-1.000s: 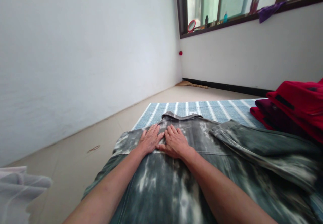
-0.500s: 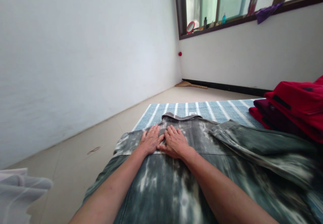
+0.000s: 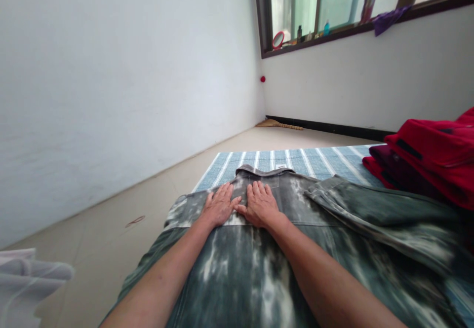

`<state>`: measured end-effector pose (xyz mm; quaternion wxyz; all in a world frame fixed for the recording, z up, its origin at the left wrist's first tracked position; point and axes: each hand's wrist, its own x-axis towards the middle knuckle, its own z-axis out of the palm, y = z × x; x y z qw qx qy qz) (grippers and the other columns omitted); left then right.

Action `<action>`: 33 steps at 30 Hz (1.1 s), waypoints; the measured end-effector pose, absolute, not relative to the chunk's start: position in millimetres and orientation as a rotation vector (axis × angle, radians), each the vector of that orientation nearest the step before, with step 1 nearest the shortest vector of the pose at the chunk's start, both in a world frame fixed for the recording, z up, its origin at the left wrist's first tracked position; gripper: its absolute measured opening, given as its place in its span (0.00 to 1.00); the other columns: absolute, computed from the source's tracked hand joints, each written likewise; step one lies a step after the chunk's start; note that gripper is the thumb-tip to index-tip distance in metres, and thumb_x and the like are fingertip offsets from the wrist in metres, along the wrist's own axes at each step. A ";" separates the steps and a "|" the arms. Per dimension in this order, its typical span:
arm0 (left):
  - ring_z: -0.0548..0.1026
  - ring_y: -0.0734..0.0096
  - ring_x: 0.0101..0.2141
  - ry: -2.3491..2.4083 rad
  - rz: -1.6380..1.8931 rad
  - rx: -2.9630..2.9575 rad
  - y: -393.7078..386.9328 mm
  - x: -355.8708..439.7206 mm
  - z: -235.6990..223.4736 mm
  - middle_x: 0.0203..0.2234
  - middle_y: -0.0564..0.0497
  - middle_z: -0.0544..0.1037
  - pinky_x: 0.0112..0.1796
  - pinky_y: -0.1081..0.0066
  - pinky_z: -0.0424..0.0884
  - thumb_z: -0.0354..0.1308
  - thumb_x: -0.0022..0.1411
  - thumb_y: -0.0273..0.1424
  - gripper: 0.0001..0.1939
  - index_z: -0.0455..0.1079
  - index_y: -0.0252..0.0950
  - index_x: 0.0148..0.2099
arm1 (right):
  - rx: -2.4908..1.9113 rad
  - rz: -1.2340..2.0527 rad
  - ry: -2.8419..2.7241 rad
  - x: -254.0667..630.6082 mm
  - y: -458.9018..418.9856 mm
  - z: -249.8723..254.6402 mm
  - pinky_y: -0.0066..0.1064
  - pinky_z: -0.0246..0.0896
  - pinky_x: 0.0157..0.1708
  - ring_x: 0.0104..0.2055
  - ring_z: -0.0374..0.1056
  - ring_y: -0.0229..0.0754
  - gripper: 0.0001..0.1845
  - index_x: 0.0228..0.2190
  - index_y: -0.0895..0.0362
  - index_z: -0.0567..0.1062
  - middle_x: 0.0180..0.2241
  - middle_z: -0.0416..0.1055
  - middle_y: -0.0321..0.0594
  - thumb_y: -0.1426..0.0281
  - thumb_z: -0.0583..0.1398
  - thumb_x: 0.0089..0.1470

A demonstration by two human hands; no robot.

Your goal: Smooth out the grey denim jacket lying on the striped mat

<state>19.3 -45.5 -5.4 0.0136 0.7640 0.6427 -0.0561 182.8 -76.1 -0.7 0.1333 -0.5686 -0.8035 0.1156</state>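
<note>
A dark green and white mottled jacket point(image 3: 237, 269) lies spread out with its back up, its collar point(image 3: 264, 171) pointing away from me. My left hand point(image 3: 219, 203) rests flat on the upper back, fingers stretched out. Close beside it, my right hand point(image 3: 260, 203) also presses flat on the cloth, with its thumb toward the left hand. The right sleeve point(image 3: 370, 209) is folded across the jacket's right side. The left sleeve cannot be made out clearly. Under the jacket is a blue striped mat point(image 3: 296, 163).
Folded red and maroon clothes point(image 3: 433, 158) are piled at the right. A pale grey cloth point(image 3: 31, 288) shows at the lower left. A thin loop point(image 3: 135, 221) lies on the tiled floor. Bottles and a round mirror point(image 3: 278, 40) stand on the windowsill.
My right hand has slid slightly to the right, away from the left hand, with its fingers still flat. My left hand stays in about the same place on the jacket.
</note>
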 end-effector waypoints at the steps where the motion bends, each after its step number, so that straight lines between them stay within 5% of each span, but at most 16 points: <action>1: 0.42 0.63 0.66 2.005 -0.177 2.383 -45.6 19.1 -5.4 0.67 0.45 0.44 0.61 0.52 0.42 0.34 0.67 0.45 0.33 0.43 0.31 0.68 | -1.645 0.327 -2.328 182.6 -76.3 -0.9 0.47 0.30 0.61 0.66 0.37 0.59 0.46 0.62 0.72 0.51 0.64 0.44 0.62 0.45 0.40 0.60; 14: 0.43 0.61 0.65 1.889 -0.081 2.455 -37.7 31.9 1.7 0.67 0.43 0.46 0.61 0.54 0.45 0.36 0.67 0.44 0.32 0.47 0.35 0.67 | -1.606 0.219 -2.206 181.6 -73.6 -7.7 0.46 0.36 0.61 0.64 0.47 0.57 0.43 0.60 0.71 0.58 0.60 0.54 0.62 0.47 0.39 0.61; 21: 0.42 0.60 0.66 1.902 -0.118 2.414 -41.5 37.6 -0.8 0.67 0.43 0.44 0.61 0.50 0.43 0.36 0.66 0.45 0.33 0.44 0.32 0.68 | -1.744 0.207 -2.163 186.6 -70.0 -3.9 0.48 0.29 0.62 0.66 0.38 0.59 0.45 0.61 0.73 0.55 0.63 0.47 0.64 0.46 0.41 0.60; 33: 0.42 0.62 0.66 1.928 -0.091 2.425 -39.5 36.3 -6.3 0.67 0.44 0.44 0.61 0.51 0.44 0.37 0.66 0.42 0.32 0.44 0.34 0.68 | -1.774 0.283 -2.220 188.6 -69.5 -2.7 0.47 0.29 0.61 0.66 0.39 0.58 0.47 0.60 0.74 0.56 0.63 0.48 0.63 0.45 0.39 0.60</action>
